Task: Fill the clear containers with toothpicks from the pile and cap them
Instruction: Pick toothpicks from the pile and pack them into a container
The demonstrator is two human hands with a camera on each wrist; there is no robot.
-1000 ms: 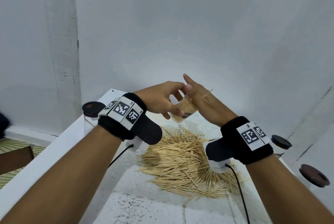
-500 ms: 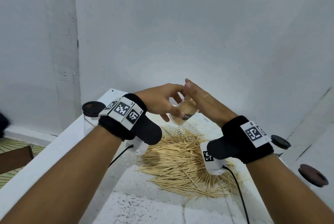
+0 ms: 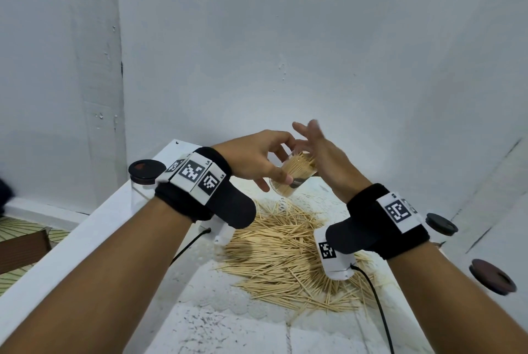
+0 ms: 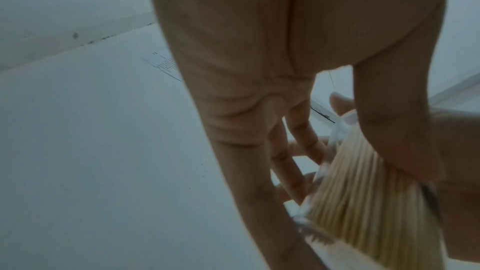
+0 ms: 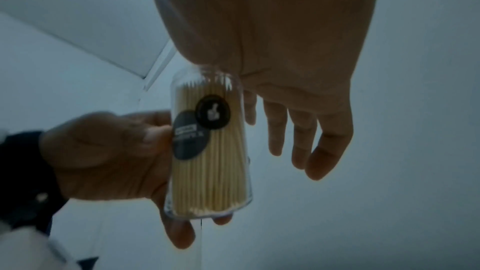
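Left hand: I hold the container of toothpicks, tilted, above the table.
Right hand: fingers spread loosely, palm at its mouth.
Pile: middle of table.

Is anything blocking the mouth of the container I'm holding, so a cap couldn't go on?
Yes. The right hand rests its palm over the mouth of the clear container, which the left hand holds. No cap is on it yet.

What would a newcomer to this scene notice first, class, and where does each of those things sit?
First, the clear plastic container packed with pale wooden toothpicks, held tilted in the left hand above the white table. The right hand, fingers spread, sits against its open mouth. Below lies a loose pile of toothpicks, with round dark caps at the table's right edge.
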